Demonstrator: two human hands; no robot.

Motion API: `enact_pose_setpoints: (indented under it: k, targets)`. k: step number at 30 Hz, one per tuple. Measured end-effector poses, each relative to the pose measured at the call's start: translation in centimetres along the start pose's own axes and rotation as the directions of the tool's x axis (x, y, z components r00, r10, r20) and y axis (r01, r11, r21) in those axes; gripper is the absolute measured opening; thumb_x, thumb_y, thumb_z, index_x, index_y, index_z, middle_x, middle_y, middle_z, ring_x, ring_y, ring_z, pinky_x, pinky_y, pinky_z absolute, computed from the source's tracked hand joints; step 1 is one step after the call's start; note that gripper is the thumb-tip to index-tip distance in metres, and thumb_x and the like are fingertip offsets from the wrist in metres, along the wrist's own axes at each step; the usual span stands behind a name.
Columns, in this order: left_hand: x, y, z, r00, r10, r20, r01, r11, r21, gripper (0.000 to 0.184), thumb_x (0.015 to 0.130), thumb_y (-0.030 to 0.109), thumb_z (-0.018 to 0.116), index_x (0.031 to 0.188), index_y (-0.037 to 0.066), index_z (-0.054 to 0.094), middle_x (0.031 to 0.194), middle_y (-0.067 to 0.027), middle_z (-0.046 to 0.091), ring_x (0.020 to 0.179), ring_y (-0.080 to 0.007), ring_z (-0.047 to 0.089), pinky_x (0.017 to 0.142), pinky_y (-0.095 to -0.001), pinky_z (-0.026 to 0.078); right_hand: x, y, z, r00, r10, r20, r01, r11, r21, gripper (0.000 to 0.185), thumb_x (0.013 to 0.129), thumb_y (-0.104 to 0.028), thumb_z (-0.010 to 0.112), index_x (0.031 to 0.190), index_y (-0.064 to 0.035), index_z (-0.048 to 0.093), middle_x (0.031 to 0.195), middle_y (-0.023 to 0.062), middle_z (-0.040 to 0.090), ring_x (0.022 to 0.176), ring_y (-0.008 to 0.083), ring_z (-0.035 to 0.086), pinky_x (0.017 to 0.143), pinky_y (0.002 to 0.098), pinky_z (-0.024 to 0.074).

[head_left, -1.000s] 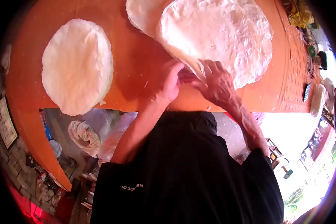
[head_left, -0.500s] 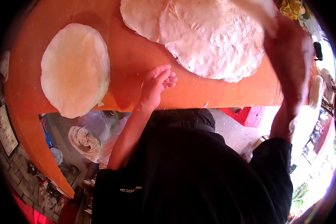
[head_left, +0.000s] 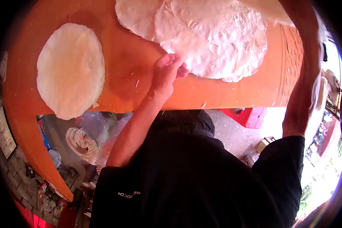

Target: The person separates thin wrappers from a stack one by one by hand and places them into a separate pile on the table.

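My left hand [head_left: 166, 76] is at the near-left edge of a pile of thin, pale, wrinkled dough sheets [head_left: 216, 41]. Its thumb and fingers are closed on the rim of a sheet. My right forearm [head_left: 307, 64] reaches up along the right side, and the hand itself lies past the top edge of the view. Close to that arm, at the top right, another pale sheet [head_left: 271, 10] shows in part. A round, smooth stack of thin sheets [head_left: 70, 70] lies apart on the left, slightly over the table's front edge.
The orange table [head_left: 129, 91] carries small dough scraps and, at the right, rippled marks. Beneath it are a red plastic crate [head_left: 250, 117], a bundled patterned cloth [head_left: 81, 144] and clear plastic bags. A framed picture [head_left: 4, 132] stands at the far left.
My left hand has moved up and right to the pile's edge, and its fingers have closed there. My right arm has swung up and outward, carrying its hand out of view.
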State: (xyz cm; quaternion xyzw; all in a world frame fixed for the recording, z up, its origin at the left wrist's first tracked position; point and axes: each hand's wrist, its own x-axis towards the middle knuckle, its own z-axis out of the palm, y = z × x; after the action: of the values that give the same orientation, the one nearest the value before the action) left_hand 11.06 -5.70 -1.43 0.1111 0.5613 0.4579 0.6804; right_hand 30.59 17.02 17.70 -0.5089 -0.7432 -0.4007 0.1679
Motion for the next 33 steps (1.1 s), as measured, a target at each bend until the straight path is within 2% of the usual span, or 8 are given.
enact_pose_setpoints:
  k: [4,6,8,13,18,23,27,33]
  targets:
    - [3.4,-0.5,2.5,0.991,-0.01,0.133,0.041,0.973,-0.226,0.025,0.094,0.016,0.053,0.113,-0.001,0.052,0.097,-0.015,0.064,0.086,-0.0263,0.066,0.079,-0.0333,0.054,-5.2,-0.7,6.5,0.922,-0.322,0.216,0.256,0.924,0.285,0.019,0.089,-0.017,0.051,0.091,-0.0055,0.066,0.079,0.0187,0.065,0.074,0.033,0.065,0.065,0.0415,0.051]
    - [5.2,-0.8,3.7,0.984,-0.019,0.177,0.066,0.961,-0.268,0.025,0.093,0.011,0.052,0.114,-0.002,0.049,0.101,-0.0173,0.063,0.091,-0.0295,0.066,0.081,-0.0371,0.055,-10.2,-4.1,7.6,0.842,-0.395,0.368,0.247,0.888,0.388,0.009,0.077,-0.007,0.054,0.074,-0.009,0.063,0.063,0.0128,0.061,0.058,0.0287,0.062,0.05,0.043,0.0462]
    - [6.0,-0.5,5.2,0.988,-0.045,0.15,0.089,0.949,-0.301,0.024,0.092,0.009,0.054,0.112,-0.003,0.049,0.1,-0.0174,0.063,0.091,-0.0297,0.066,0.081,-0.0394,0.056,-14.5,-5.8,9.4,0.733,-0.415,0.539,0.045,0.82,0.571,0.016,0.079,-0.007,0.051,0.087,-0.0115,0.065,0.074,0.0155,0.064,0.07,0.0361,0.063,0.061,0.0475,0.0505]
    - [6.8,-1.2,6.4,0.993,-0.057,0.103,0.089,0.937,-0.337,0.013,0.091,0.006,0.053,0.1,-0.003,0.053,0.092,-0.0163,0.064,0.081,-0.0271,0.067,0.075,-0.0383,0.059,-17.5,-6.0,9.0,0.793,-0.339,0.506,-0.086,0.76,0.644,0.013,0.079,-0.009,0.054,0.088,-0.0082,0.064,0.08,0.0145,0.064,0.076,0.0354,0.061,0.068,0.0467,0.0489]
    - [7.7,-0.8,8.6,0.984,0.0,-0.18,-0.023,0.992,-0.126,0.008,0.09,0.004,0.052,0.095,-0.002,0.054,0.085,-0.0126,0.062,0.074,-0.0226,0.066,0.067,-0.0346,0.058,-15.2,-6.5,9.0,0.741,-0.377,0.555,-0.105,0.752,0.65,0.013,0.08,-0.01,0.055,0.089,-0.0076,0.064,0.08,0.0148,0.064,0.079,0.0366,0.061,0.069,0.0465,0.0491]
    - [7.4,-0.4,8.7,0.977,0.056,-0.206,-0.084,0.988,-0.132,0.009,0.089,0.003,0.051,0.097,-0.001,0.052,0.084,-0.0111,0.062,0.071,-0.021,0.066,0.064,-0.0339,0.057,-17.2,-7.0,8.6,0.838,-0.322,0.441,-0.119,0.68,0.723,0.023,0.075,-0.007,0.058,0.096,-0.0107,0.067,0.086,0.0109,0.066,0.083,0.0308,0.064,0.072,0.0408,0.0517]
    - [7.8,0.1,8.0,0.99,-0.029,-0.135,0.005,0.985,-0.174,0.009,0.089,0.004,0.051,0.097,0.0,0.052,0.08,-0.0098,0.061,0.067,-0.0213,0.066,0.063,-0.0326,0.057,-15.5,-6.3,8.3,0.707,-0.348,0.616,-0.174,0.758,0.628,0.028,0.074,-0.004,0.059,0.099,-0.0122,0.068,0.085,0.009,0.066,0.086,0.0296,0.063,0.07,0.0404,0.0516]
    - [8.5,0.0,8.6,0.986,-0.053,-0.155,0.017,0.975,-0.222,0.007,0.088,0.004,0.053,0.093,0.0,0.054,0.076,-0.0106,0.061,0.06,-0.0209,0.064,0.054,-0.0286,0.055,-17.2,-7.2,8.4,0.792,-0.336,0.51,-0.132,0.721,0.68,0.027,0.074,-0.008,0.061,0.1,-0.0126,0.068,0.089,0.0073,0.065,0.088,0.0283,0.062,0.071,0.0403,0.0516]
